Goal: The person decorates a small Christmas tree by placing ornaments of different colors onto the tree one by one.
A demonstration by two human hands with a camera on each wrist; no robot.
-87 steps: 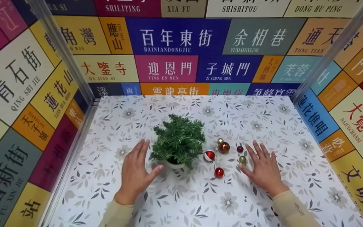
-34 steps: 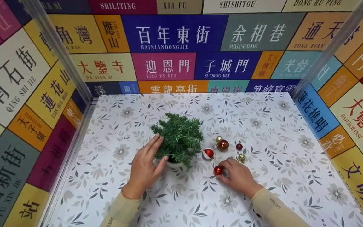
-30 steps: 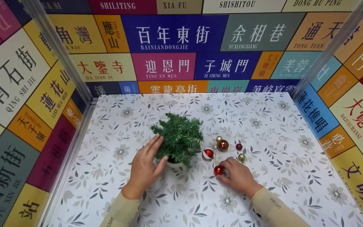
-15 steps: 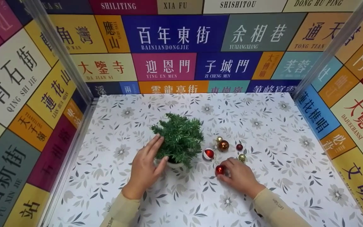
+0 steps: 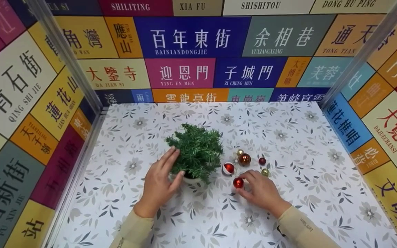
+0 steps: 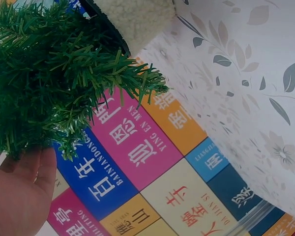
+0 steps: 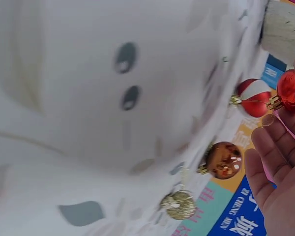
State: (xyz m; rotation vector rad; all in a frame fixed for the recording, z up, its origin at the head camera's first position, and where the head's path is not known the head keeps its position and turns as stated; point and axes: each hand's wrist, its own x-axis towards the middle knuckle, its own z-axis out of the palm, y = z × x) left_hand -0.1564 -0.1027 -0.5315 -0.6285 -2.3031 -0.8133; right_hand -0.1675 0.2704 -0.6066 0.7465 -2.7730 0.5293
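Note:
A small artificial Christmas tree (image 5: 196, 150) stands in a pale fleecy pot (image 6: 140, 22). My left hand (image 5: 159, 182) rests against the tree's left side, its fingers fairly straight and touching the foliage; some fingertips are hidden by needles in the left wrist view. My right hand (image 5: 264, 193) pinches a shiny red Christmas ball (image 5: 238, 183) between thumb and fingers. Just behind it lies a red-and-white ball (image 5: 228, 168). Further back are a copper-brown ball (image 5: 244, 159) and a small gold ball (image 5: 240, 152). A dark red ball (image 5: 262, 161) and a glittery gold ball (image 5: 265, 172) lie to the right.
The white table (image 5: 129, 137) has a grey leaf-and-flower pattern. Colourful sign-printed panels (image 5: 191, 38) rise at the back and both sides, with clear corner strips (image 5: 69, 51) between them.
My left hand has moved in from beside the tree to touch it. My right hand has come left from the gold ball and taken hold of the red ball, which has lately shifted slightly left.

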